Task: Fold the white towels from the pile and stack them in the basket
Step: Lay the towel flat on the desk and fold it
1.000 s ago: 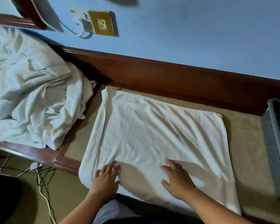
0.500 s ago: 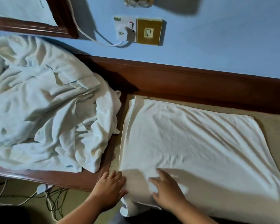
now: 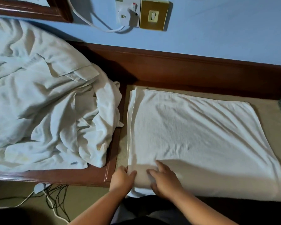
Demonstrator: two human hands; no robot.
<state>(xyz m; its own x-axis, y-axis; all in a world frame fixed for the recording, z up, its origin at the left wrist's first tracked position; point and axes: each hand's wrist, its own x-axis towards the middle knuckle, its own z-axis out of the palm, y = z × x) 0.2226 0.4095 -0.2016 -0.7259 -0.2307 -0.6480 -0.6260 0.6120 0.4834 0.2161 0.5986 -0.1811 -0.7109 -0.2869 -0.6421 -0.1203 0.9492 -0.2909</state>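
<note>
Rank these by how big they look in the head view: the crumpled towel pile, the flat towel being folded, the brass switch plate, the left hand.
1. crumpled towel pile and flat towel: too alike to rank; the pile runs off the frame.
2. left hand.
3. brass switch plate, though it lies farther from the camera, so this is unsure.

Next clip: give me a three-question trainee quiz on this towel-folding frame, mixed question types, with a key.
1. True or false: both hands are at the near left corner of the flat towel.
2. Multiple choice: where is the crumpled pile? A) left of the flat towel B) on top of it C) in the basket
3. Short answer: what is plugged into the wall socket?

Key:
1. True: the left hand pinches the corner edge and the right hand presses on top beside it.
2. A
3. A white plug with a white cable.
</note>
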